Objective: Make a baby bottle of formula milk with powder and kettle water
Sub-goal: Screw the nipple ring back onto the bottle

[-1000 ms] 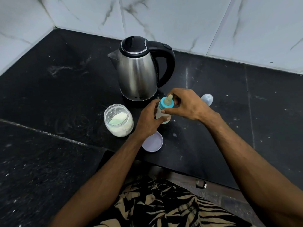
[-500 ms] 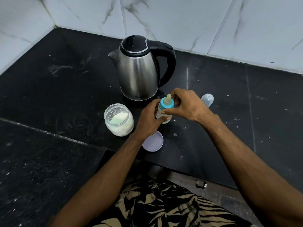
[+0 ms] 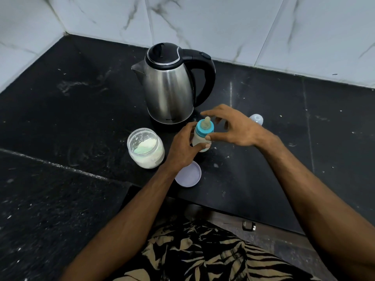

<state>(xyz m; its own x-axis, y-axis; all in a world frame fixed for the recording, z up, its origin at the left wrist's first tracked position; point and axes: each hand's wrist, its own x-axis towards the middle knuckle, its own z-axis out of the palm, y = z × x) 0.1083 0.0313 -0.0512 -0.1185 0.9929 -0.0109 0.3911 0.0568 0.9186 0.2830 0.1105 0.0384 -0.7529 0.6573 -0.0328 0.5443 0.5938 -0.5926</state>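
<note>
The bench [image 3: 71, 110] is black polished stone, dusted with pale specks and smears, and runs into a corner of white marbled wall tiles. On it stand a steel kettle [image 3: 170, 92] with a black lid and handle, spout pointing left, and — nearer the front edge, to its left — an open clear jar [image 3: 145, 148] part-filled with white powder. A round pale lid [image 3: 189, 177] lies flat just right of the jar near the bench's edge, and a small clear cap [image 3: 256, 119] sits further right — well apart from the kettle.
</note>
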